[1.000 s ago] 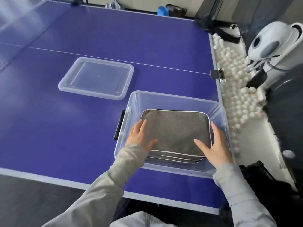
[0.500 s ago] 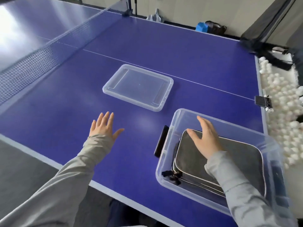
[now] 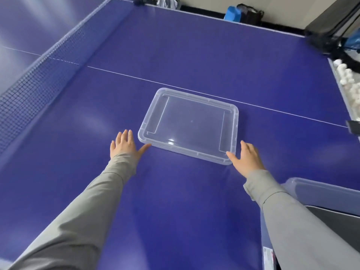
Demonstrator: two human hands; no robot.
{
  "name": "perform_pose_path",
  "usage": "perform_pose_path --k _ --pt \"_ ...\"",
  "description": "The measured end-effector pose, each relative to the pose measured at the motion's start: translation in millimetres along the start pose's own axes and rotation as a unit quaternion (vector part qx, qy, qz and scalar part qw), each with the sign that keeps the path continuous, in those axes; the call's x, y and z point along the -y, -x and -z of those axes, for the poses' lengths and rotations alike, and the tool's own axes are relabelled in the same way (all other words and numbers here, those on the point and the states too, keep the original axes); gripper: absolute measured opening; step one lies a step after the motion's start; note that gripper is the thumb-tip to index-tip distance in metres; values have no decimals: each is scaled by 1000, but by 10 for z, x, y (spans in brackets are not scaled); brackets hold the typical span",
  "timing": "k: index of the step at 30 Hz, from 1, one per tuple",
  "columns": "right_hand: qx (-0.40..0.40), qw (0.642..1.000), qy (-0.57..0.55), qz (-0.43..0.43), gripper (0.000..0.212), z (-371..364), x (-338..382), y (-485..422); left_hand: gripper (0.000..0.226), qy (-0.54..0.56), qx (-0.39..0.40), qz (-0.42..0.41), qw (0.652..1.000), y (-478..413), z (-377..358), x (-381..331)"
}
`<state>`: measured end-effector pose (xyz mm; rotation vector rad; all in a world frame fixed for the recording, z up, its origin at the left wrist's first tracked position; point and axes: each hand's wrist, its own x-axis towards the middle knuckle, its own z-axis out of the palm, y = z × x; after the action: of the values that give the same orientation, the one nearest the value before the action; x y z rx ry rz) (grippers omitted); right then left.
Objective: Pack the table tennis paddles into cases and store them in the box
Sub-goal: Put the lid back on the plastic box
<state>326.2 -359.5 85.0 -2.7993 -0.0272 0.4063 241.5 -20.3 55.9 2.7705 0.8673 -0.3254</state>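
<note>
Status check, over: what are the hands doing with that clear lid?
Left hand, right hand open, thumbs at near corners of the lid. Lid flat on table. Nothing blocking.

Lid: clear plastic, rectangular, rounded corners, raised rim. It lies flat on the blue desk, just this side of the white line, turned slightly clockwise. It is off the box and well apart from it. The left hand is at its near-left corner and the right hand at its near-right corner, fingers straight, thumbs at the rim; can't tell if they touch.

Box: clear plastic, open top, lower right on the desk, mostly cut off by the frame and a sleeve.

Case: dark grey, lies flat inside the box, only part visible. Paddles not visible.
</note>
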Motion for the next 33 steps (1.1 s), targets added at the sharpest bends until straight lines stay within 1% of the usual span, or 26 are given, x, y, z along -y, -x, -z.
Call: perform_pose_path --k 2,5,10,13,17,21,23,26,29,31,33 --pt "11 999 12 -47 72 -132 -23 -144 95 5 12 -7 1000 -266 -71 -63" --pt "8 996 27 -89 66 -285 -51 -335 95 -2 20 -15 1000 -604 -185 -127" --pt "3 992 45 -119 58 -447 -21 -606 96 1 32 -12 999 -988 -345 -200" --pt "-12 991 36 -130 60 -555 36 -687 95 39 31 -13 999 -1096 -425 -275" --pt "-50 988 -33 -139 69 -706 163 -687 94 126 -1 7 992 -1098 -532 -364" --pt "-82 973 -117 -183 77 -732 207 -732 94 159 -2 24 987 -1094 -565 -386" --pt "-89 969 -130 -192 77 -732 214 -744 98 180 -3 32 983 -1072 -555 -407" --pt "-101 961 -172 -191 77 -719 219 -707 97 222 -19 55 973 -1009 -511 -433" --pt "-116 955 -211 -172 81 -629 169 -651 93 243 -5 74 967 -921 -392 -441" --pt "-113 953 -222 -173 85 -542 143 -598 94 284 8 81 955 -855 -309 -419" --pt "-112 950 -233 -174 88 -441 141 -542 96 305 1 75 949 -775 -217 -389"
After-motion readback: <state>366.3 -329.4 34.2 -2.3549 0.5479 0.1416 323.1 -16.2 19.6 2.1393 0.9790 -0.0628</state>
